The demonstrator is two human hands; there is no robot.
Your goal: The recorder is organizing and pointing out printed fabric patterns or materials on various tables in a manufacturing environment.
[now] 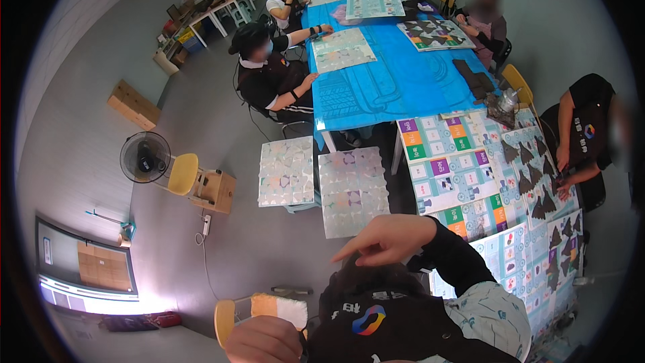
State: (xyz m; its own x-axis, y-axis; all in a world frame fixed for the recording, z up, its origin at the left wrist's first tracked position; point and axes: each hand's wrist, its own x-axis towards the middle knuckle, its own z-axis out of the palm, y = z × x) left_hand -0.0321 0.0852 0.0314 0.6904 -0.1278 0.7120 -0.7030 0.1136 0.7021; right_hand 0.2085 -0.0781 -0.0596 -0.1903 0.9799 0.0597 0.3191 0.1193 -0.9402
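In front of my chest is my right hand point(396, 236), its index finger stretched out to the left and the other fingers bent; no object shows in it. My left hand point(265, 340) is curled at the lower edge, knuckles up, and its inner side is hidden. Beyond my right hand lies a board point(354, 195) covered with pale, wavy-edged pieces. A similar board point(285, 178) sits left of it on a low support. To the right, a table covered in printed sheets point(447, 178) carries several dark, jagged cut pieces point(531, 171).
A long table with a blue cover point(376, 91) stretches away, with co-workers seated at both sides. One co-worker point(584, 128) handles dark pieces at right. At left stand a fan point(145, 155), a yellow chair point(183, 173) and a cardboard box point(134, 104). A cable point(203, 249) runs along the floor.
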